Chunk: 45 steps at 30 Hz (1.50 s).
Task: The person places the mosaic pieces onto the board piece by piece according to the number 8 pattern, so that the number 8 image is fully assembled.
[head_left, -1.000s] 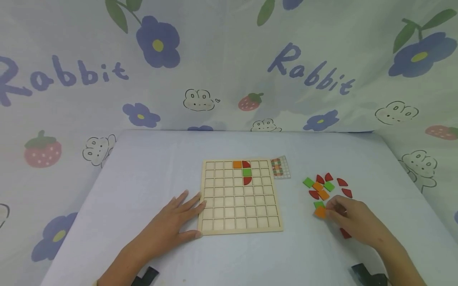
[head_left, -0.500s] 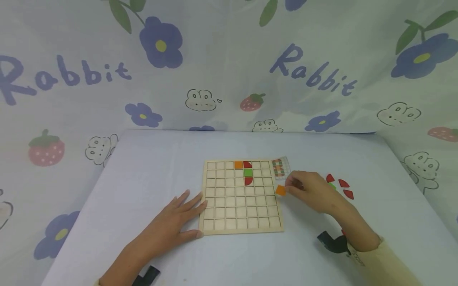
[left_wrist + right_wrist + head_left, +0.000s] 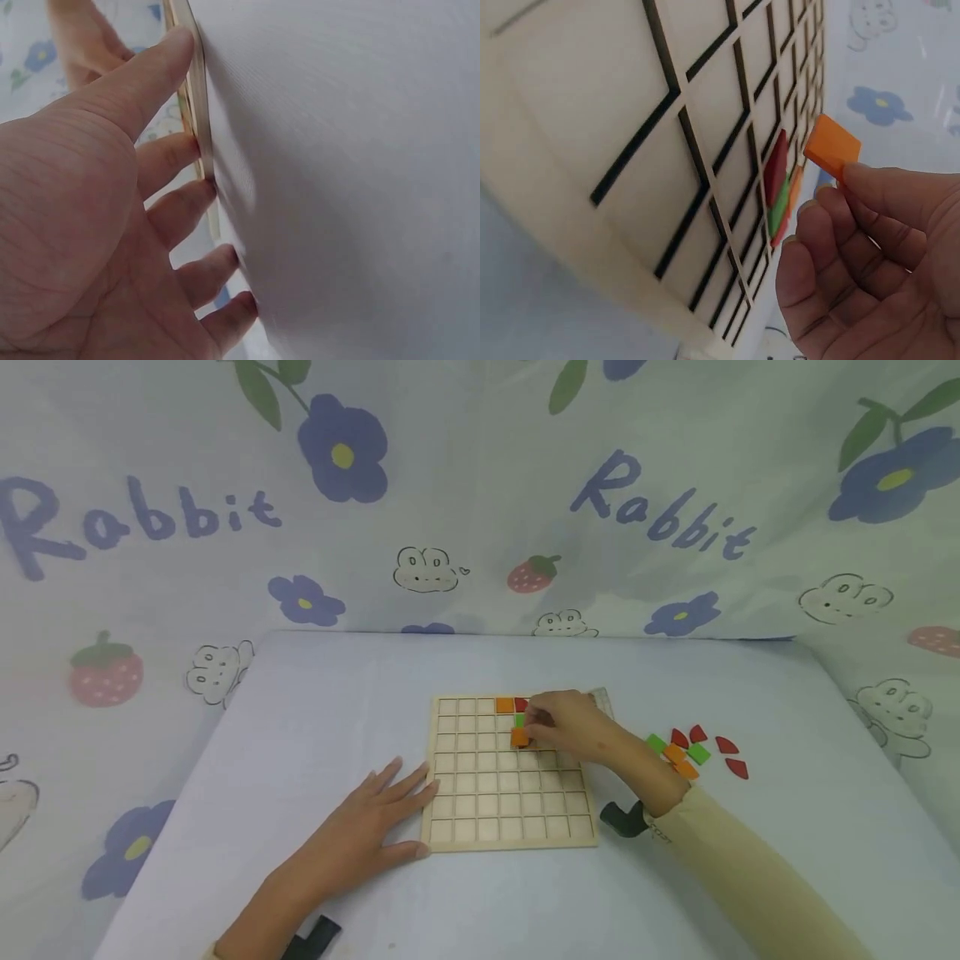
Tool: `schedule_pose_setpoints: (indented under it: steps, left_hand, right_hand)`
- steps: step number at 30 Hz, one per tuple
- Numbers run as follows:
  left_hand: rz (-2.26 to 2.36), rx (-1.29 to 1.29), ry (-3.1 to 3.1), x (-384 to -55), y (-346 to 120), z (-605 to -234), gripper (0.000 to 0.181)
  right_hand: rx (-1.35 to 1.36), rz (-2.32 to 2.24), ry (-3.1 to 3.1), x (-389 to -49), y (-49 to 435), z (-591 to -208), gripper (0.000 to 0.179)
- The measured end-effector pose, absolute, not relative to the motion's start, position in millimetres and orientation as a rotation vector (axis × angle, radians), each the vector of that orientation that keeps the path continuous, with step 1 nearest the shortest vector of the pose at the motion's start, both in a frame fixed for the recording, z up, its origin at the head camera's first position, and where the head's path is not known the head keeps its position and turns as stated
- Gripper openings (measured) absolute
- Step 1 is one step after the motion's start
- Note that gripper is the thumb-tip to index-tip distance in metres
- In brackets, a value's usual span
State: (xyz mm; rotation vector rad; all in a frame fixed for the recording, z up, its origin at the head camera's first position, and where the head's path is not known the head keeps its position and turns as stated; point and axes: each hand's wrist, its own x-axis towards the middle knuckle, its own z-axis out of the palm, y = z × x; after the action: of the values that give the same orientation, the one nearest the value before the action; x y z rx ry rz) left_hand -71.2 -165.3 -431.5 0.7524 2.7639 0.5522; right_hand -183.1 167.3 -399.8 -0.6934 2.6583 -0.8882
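Note:
My right hand (image 3: 573, 722) pinches an orange square tile (image 3: 832, 145) between thumb and fingertip, over the upper part of the wooden grid board (image 3: 498, 785). In the right wrist view the tile is tilted and stands off the board's face. Set in the grid close by are an orange square (image 3: 505, 705), a green square (image 3: 778, 204) and a red quarter-circle (image 3: 775, 169); another red quarter-circle (image 3: 521, 703) is partly covered by the hand. My left hand (image 3: 360, 818) lies with spread fingers along the board's left edge, thumb (image 3: 154, 79) and fingertips touching the rim.
Loose tiles lie right of the board: green squares (image 3: 699, 753), orange squares (image 3: 686, 769) and red quarter-circles (image 3: 726, 745). A pattern card (image 3: 602, 700) by the board's upper right corner is mostly hidden by the right hand. A printed curtain (image 3: 465, 510) hangs behind the white table.
My right hand has carried the orange tile from the loose pile leftward and up over the board, now covering most of the card. The left hand stays at the board's edge.

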Motion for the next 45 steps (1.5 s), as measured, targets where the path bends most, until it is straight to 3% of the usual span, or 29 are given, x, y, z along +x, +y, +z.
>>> schedule_pose_setpoints:
  steps: [10,31,45]
  left_hand:
    - [0.541,0.724,2.755,-71,-163,-431,0.08]
    - [0.539,0.749,2.756,-72,-165,-430,0.081]
    - [0.515,0.778,2.778,-72,-165,-431,0.08]
  right_hand:
    - [-0.678,-0.802,2.606,-196,148,-414,0.012]
    - [-0.676,-0.764,2.711,-181,145,-416,0.008]
    - [-0.572,-0.917,2.799,-142,232,-385,0.015]
